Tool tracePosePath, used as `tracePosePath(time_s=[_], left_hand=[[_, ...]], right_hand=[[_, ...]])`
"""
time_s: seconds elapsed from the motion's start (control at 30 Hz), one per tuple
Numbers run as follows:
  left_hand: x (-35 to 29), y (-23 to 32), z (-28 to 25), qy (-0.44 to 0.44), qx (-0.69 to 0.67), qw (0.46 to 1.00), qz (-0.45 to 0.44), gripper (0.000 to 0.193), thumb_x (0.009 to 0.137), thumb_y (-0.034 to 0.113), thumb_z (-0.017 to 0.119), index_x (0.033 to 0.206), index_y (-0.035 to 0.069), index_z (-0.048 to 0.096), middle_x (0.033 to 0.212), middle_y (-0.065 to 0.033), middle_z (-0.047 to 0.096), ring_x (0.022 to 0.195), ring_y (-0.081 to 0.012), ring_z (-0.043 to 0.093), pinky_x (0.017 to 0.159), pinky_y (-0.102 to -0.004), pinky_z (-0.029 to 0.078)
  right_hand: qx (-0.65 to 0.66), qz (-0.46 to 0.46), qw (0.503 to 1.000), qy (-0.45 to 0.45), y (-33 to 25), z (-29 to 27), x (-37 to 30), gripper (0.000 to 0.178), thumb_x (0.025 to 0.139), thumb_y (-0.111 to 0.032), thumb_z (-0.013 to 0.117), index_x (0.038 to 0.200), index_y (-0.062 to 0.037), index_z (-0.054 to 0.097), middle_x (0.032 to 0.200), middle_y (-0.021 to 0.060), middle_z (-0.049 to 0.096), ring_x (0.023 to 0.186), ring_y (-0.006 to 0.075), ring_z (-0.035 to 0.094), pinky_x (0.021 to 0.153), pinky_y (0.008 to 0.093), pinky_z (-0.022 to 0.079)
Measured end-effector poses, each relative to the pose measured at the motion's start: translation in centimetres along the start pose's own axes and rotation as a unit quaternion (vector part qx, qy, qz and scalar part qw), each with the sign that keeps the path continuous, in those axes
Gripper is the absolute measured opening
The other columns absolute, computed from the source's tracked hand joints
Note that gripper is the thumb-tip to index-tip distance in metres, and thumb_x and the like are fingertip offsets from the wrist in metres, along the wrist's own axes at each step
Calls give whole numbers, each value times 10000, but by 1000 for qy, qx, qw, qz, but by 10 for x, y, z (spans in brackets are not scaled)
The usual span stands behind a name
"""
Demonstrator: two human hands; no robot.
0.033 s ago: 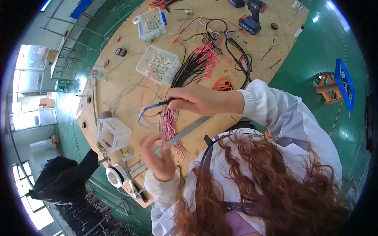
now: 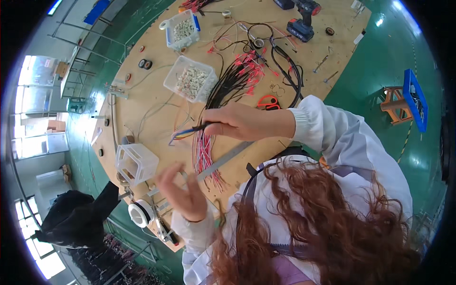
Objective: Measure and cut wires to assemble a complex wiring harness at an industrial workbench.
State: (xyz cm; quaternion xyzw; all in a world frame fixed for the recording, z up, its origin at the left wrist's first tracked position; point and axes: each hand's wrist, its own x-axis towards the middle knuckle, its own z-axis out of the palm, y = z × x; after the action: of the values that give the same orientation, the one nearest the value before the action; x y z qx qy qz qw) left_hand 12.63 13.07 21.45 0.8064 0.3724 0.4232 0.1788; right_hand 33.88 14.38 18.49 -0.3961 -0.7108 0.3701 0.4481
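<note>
Plywood bench [image 2: 142, 109] cluttered. Your right hand [image 2: 237, 121] pinched wire bundle [image 2: 206, 152]; left hand [image 2: 183, 190] hovered open, empty. Advised: grip nearer wire ends, separate strands along steel ruler [image 2: 228, 159].

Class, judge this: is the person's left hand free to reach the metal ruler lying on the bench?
Probably yes. The left hand is open and empty, right beside the metal ruler; only loose pink wires cross it.
</note>
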Motion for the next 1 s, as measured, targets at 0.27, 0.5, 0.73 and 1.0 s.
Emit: tracePosePath(time_s=[0.27, 0.5, 0.73, 1.0], left_hand=[[52, 11, -17, -175, 100, 971, 126, 192, 703, 5, 612, 892, 16, 577, 799, -91, 550, 715, -267, 508, 658, -349, 393], [73, 14, -22, -436, -50, 897, 48, 148, 708, -21, 582, 855, -1, 589, 716, -126, 551, 641, -267, 548, 571, -323, 429], [72, 27, -15, -506, 10, 826, 247, 116, 666, -21, 608, 756, 4, 539, 664, -107, 520, 616, -227, 559, 537, -292, 428], [38, -5, 0, -518, -266, 784, -215, 72, 805, 45, 514, 847, -12, 497, 678, -16, 537, 516, -90, 538, 434, -233, 438]], right_hand=[[24, -43, 995, -87, -15, 3, -8, 219, 861, -227, 495, 820, -17, 445, 598, 153, 426, 540, 329, 415, 499, 364, 330], [-9, -51, 983, -179, -22, 0, -22, 238, 861, -243, 487, 796, -16, 464, 656, 167, 502, 596, 338, 477, 543, 371, 372], [41, -47, 968, -244, -24, 4, -33, 245, 864, -237, 484, 844, 7, 496, 679, 179, 507, 637, 294, 502, 588, 348, 390], [91, -36, 964, -246, -43, 10, -44, 226, 858, -240, 499, 808, -24, 457, 637, 163, 471, 591, 328, 452, 537, 366, 364]])
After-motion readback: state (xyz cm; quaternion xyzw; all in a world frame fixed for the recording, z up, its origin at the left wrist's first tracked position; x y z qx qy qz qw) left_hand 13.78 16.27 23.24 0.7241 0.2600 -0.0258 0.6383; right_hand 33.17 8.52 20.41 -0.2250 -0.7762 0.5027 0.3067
